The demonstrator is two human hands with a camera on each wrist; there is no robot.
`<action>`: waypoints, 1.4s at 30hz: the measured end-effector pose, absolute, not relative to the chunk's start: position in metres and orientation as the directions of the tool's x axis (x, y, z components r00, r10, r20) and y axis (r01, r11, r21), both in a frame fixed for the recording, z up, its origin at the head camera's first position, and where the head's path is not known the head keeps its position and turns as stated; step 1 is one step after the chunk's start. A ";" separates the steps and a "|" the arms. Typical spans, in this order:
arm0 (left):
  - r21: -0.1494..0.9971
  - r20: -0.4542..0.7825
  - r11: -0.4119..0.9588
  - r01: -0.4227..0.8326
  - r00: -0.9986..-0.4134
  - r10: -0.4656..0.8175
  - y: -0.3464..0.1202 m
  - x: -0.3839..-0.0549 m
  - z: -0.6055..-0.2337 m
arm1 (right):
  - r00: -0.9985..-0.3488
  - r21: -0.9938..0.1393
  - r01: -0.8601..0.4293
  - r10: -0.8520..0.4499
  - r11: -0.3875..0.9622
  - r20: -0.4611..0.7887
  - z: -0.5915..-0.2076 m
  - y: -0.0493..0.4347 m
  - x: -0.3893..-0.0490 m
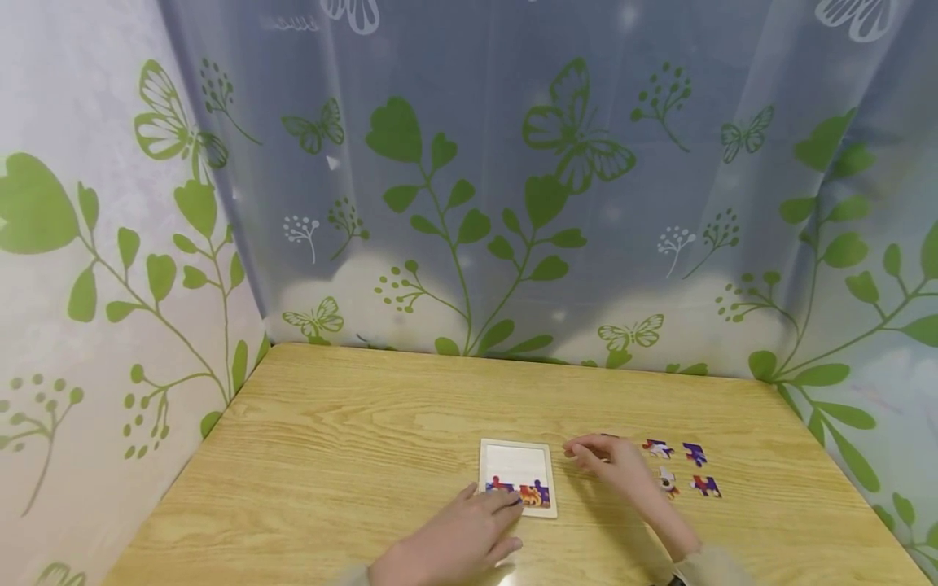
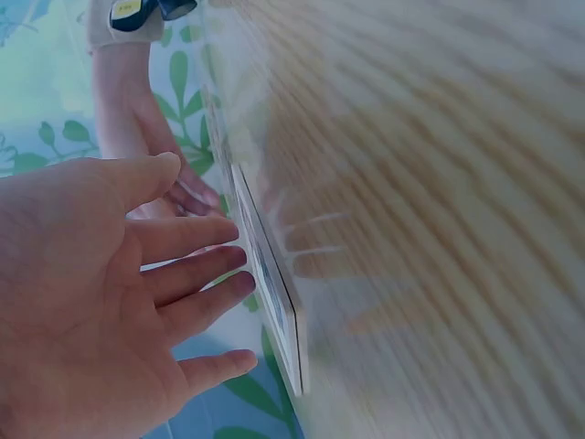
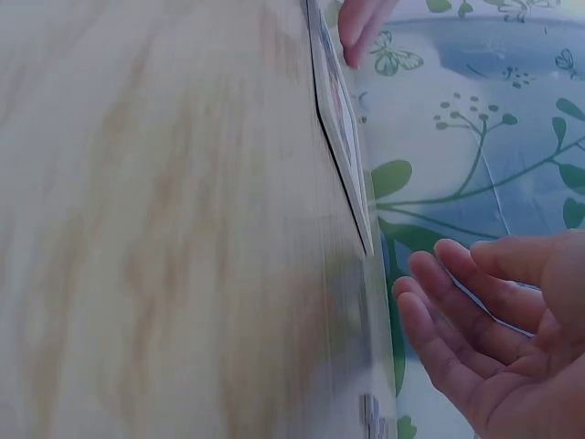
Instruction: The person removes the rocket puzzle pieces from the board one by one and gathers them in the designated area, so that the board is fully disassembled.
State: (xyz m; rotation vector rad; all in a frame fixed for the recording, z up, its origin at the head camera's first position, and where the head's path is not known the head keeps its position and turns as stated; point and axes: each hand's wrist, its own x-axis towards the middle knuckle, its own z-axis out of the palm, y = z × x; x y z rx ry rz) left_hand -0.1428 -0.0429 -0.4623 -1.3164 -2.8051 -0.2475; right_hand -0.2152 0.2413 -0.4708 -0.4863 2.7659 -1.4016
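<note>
A shallow puzzle tray (image 1: 516, 457) with a pale rim lies on the table, jigsaw pieces (image 1: 536, 495) in purple, red and orange along its near end. My left hand (image 1: 469, 529) reaches over the tray's near left corner, its fingertips on the pieces there and hiding part of them. Seen from the left wrist, the fingers (image 2: 206, 306) are spread and nearly straight beside the tray's edge. To the right of the tray hovers my right hand (image 1: 611, 468), fingers loosely bent. The right wrist view shows nothing between its fingers (image 3: 457, 311).
Several loose pieces lie right of my right hand, among them a purple one (image 1: 694, 454) and a red and purple one (image 1: 706, 486). Another piece (image 1: 668, 485) is partly covered by that hand. A patterned curtain (image 1: 469, 268) borders the wooden table (image 1: 352, 423) at the back and sides.
</note>
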 end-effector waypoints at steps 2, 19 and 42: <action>0.140 0.073 0.624 0.769 -0.636 0.768 -0.040 -0.143 -0.463 | -0.940 -0.771 -0.311 -0.302 0.556 0.160 -0.471 0.236 -0.215; 0.169 -0.056 0.644 0.746 -0.645 0.762 -0.033 -0.143 -0.465 | -0.926 -0.708 -0.331 -0.358 0.624 0.117 -0.470 0.209 -0.205; 0.136 -0.034 0.654 0.744 -0.657 0.753 -0.029 -0.142 -0.465 | -0.906 -0.791 -0.300 -0.419 0.534 0.060 -0.471 0.208 -0.205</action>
